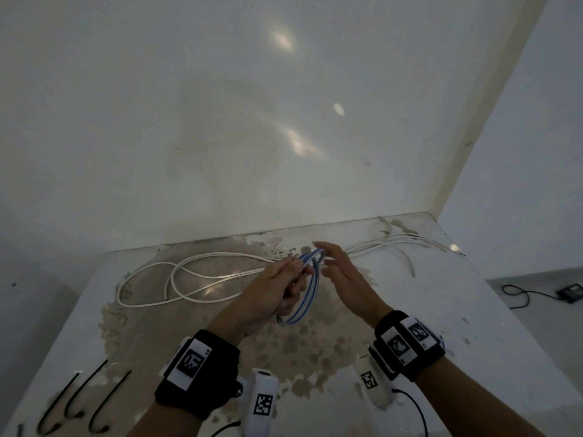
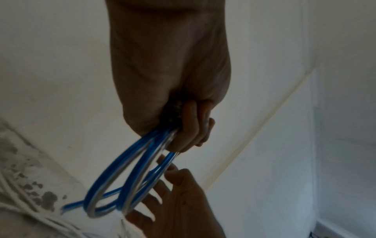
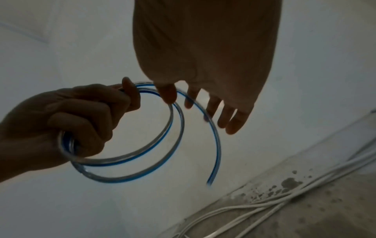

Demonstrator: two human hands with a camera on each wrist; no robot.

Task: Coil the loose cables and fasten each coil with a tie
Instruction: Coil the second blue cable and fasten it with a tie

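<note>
My left hand point(image 1: 284, 285) grips a coil of blue-and-clear cable point(image 1: 307, 288) in its fist above the table; the loops point(image 2: 126, 182) hang out below the curled fingers. In the right wrist view the coil point(image 3: 162, 141) shows about three turns with one free end point(image 3: 209, 182) hanging loose. My right hand point(image 1: 340, 269) is beside the coil with fingers straight and spread point(image 3: 227, 116), its thumb near the top of a loop, holding nothing. A long white cable point(image 1: 176, 279) lies loose on the table behind. Three black ties point(image 1: 79, 402) lie at the near left.
The worn white table point(image 1: 441, 294) stands against a wall, with its right edge close to my right arm. More white cable strands point(image 1: 394, 244) run to the far right corner. A black device with a cord point(image 1: 568, 293) lies on the floor at right.
</note>
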